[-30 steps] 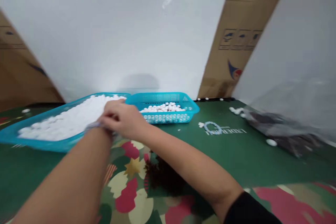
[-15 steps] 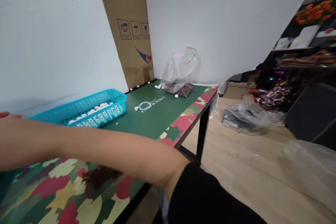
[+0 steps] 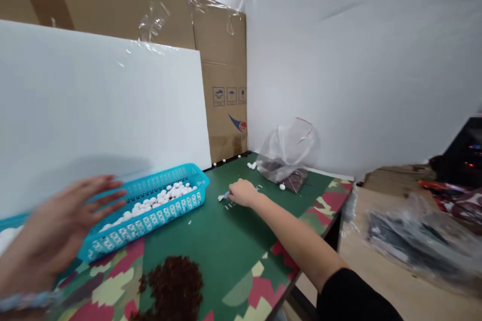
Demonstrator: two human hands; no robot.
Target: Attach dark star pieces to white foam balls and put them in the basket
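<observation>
My right hand (image 3: pixel 243 192) is closed on the light blue beaded bracelet (image 3: pixel 223 196), lying low over the green mat (image 3: pixel 233 241); most of the bracelet is hidden beneath the fingers. On the left, my left hand (image 3: pixel 81 210) is blurred, its fingers apart and nothing in them, in front of the blue plastic basket (image 3: pixel 150 216). White balls (image 3: pixel 165 195) lie in that basket. Around my left wrist is a pale beaded band (image 3: pixel 30 301). Dark brown crumbly material (image 3: pixel 175 286) sits heaped near the front edge of the mat.
A clear plastic bag (image 3: pixel 288 155) with brown material stands at the back of the table, a few white balls around it. Cardboard (image 3: pixel 226 75) and a white panel (image 3: pixel 101 100) rise behind. Plastic-wrapped items (image 3: pixel 410 241) lie on the floor at right.
The view has turned left and up. My right arm has swung from across the front to the bracelet, which my right hand has taken hold of. My left hand has come into view, open.
</observation>
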